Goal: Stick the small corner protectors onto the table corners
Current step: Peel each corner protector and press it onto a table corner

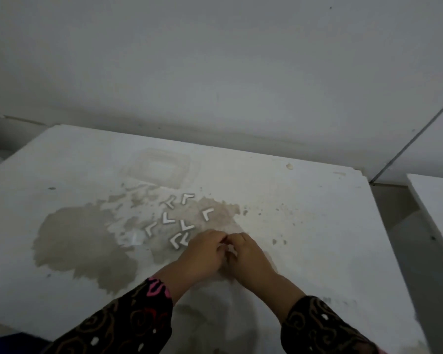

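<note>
Two hands met fingertip to fingertip over a stained white table, the left hand and right hand both curled; whether they pinched anything could not be told. Small white L-shaped corner protectors lay scattered just beyond the hands, near a clear plastic container.

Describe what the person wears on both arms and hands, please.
Both hands, left hand and right hand, are bare. Each arm has a dark sleeve with brownish swirl patterns and small white dots; the left sleeve also shows pink and red marks, unlike the right sleeve.
</note>
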{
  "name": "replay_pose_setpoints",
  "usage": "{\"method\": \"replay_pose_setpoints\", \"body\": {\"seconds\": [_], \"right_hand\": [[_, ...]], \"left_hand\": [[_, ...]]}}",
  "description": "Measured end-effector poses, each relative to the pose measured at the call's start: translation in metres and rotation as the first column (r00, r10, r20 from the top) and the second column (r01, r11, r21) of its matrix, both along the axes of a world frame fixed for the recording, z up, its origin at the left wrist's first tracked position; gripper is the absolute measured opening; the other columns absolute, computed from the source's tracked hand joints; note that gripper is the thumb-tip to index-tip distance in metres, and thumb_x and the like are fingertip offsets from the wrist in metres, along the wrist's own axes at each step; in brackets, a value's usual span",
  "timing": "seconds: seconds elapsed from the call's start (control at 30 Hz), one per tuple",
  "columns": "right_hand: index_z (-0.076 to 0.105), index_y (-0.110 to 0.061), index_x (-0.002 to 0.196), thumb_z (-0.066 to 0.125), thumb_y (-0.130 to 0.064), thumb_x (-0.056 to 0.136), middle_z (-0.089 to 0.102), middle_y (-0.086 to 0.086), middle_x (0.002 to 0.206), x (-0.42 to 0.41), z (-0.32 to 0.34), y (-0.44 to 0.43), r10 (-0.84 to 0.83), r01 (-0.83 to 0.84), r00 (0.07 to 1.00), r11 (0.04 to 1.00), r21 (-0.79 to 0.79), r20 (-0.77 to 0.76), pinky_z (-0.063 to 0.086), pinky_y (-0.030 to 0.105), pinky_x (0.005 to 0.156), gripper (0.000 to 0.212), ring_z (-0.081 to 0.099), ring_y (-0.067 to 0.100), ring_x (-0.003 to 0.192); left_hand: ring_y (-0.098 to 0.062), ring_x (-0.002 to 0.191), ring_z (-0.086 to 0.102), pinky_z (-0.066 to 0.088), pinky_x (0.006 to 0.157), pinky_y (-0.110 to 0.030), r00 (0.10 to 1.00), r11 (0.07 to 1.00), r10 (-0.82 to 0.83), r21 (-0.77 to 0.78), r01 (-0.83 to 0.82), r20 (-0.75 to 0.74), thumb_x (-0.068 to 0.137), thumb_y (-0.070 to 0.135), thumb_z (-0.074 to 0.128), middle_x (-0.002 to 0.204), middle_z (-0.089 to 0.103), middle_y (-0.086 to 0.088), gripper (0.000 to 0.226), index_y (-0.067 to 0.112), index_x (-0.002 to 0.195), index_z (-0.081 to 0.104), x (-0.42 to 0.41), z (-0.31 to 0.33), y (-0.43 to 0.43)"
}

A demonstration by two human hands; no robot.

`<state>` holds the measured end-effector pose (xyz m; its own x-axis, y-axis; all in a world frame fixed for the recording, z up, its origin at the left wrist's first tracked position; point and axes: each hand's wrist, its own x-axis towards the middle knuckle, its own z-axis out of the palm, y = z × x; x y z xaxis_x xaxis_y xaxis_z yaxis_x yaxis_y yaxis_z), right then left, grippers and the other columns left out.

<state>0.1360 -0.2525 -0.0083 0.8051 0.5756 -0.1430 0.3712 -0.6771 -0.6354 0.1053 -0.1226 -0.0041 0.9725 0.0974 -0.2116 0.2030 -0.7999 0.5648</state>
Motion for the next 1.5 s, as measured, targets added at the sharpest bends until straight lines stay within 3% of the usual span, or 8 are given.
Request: {"method": "replay_pose_setpoints", "body": {"seconds": [0.13,0.27,0.47,1.03,1.23,1.33,1.43,1.5], "right_hand": [[0.057,-0.001,0.117,0.015,-0.044,0.079,0.055,0.016,0.113,-0.024,0.007,0.04,0.167,-0.171,0.985,0.978,-0.12,-0.041,0.039,0.036,0.085,0.07,0.049,0.031,0.103],[0.05,-0.011,0.127,0.04,-0.021,0.096,0.049,0.011,0.128,-0.024,-0.004,0.059,0.068,-0.077,0.996,0.979,-0.19,-0.052,0.041,0.032,0.093,0.035,0.049,0.027,0.114],[0.049,-0.009,0.13,0.04,-0.02,0.098,0.05,0.013,0.125,-0.014,-0.014,0.079,0.023,-0.036,0.998,0.977,-0.208,-0.064,0.041,0.032,0.092,0.035,0.049,0.027,0.112],[0.059,-0.012,0.108,0.052,-0.045,0.088,0.047,0.004,0.109,-0.006,-0.023,0.116,-0.145,0.124,0.987,0.962,-0.243,-0.071,0.047,0.032,0.08,0.039,0.056,0.024,0.097],[0.058,-0.015,0.097,0.057,-0.018,0.085,0.047,-0.003,0.1,-0.005,-0.018,0.103,-0.252,0.252,0.962,0.968,-0.013,-0.106,0.034,0.011,0.058,0.013,0.048,0.009,0.081],[0.06,-0.016,0.102,0.06,-0.023,0.086,0.046,-0.005,0.1,-0.009,-0.012,0.099,-0.274,0.278,0.96,0.957,0.08,-0.06,0.035,0.004,0.061,0.017,0.047,0.005,0.082],[0.06,-0.017,0.102,0.06,-0.031,0.088,0.048,-0.007,0.097,-0.012,-0.004,0.097,-0.258,0.26,0.966,0.958,0.123,-0.029,0.036,0.005,0.061,0.019,0.047,0.003,0.08],[0.061,-0.017,0.1,0.059,-0.034,0.089,0.05,-0.007,0.096,-0.014,0.003,0.096,-0.25,0.248,0.968,0.959,0.135,-0.004,0.035,0.006,0.059,0.02,0.047,0.001,0.077]], "left_hand": [[-0.016,0.103,0.058,0.043,0.085,-0.025,0.998,0.996,0.065,-0.053,-0.066,-0.018,0.094,0.017,0.047,0.112,0.063,-0.002,0.026,0.016,0.113,0.065,-0.026,-0.009,0.046],[-0.019,0.109,0.056,0.041,0.09,-0.024,0.959,0.956,0.282,-0.084,-0.282,-0.015,0.094,0.014,0.047,0.119,0.058,-0.005,0.031,0.013,0.123,0.059,-0.039,-0.021,0.071],[-0.02,0.107,0.056,0.039,0.084,-0.021,0.872,0.858,0.484,-0.152,-0.49,-0.079,0.092,0.015,0.053,0.126,0.051,-0.01,0.035,0.011,0.128,0.054,-0.039,-0.039,0.096],[-0.017,0.099,0.056,0.045,0.085,-0.026,0.901,0.897,0.431,-0.084,-0.434,-0.058,0.094,0.034,0.053,0.122,0.047,-0.004,0.036,0.015,0.124,0.053,-0.028,-0.036,0.101],[-0.013,0.098,0.055,0.042,0.084,-0.021,0.885,0.87,0.458,-0.162,-0.465,-0.079,0.092,0.024,0.058,0.123,0.047,-0.003,0.036,0.015,0.126,0.052,-0.031,-0.029,0.106],[-0.004,0.081,0.055,0.041,0.07,-0.017,0.845,0.774,0.528,-0.36,-0.52,-0.086,0.092,0.023,0.058,0.102,0.058,0.005,0.021,0.018,0.112,0.058,-0.028,-0.018,0.101],[-0.016,0.081,0.063,0.05,0.072,-0.029,0.824,0.368,0.473,-0.78,-0.507,-0.312,0.093,0.016,0.059,0.097,0.066,-0.006,0.022,0.013,0.114,0.06,-0.026,-0.004,0.095],[-0.021,0.08,0.064,0.053,0.078,-0.037,0.845,0.165,0.396,-0.877,-0.452,-0.361,0.093,0.008,0.057,0.088,0.066,-0.011,0.023,0.011,0.115,0.061,-0.027,0.004,0.093]]}}
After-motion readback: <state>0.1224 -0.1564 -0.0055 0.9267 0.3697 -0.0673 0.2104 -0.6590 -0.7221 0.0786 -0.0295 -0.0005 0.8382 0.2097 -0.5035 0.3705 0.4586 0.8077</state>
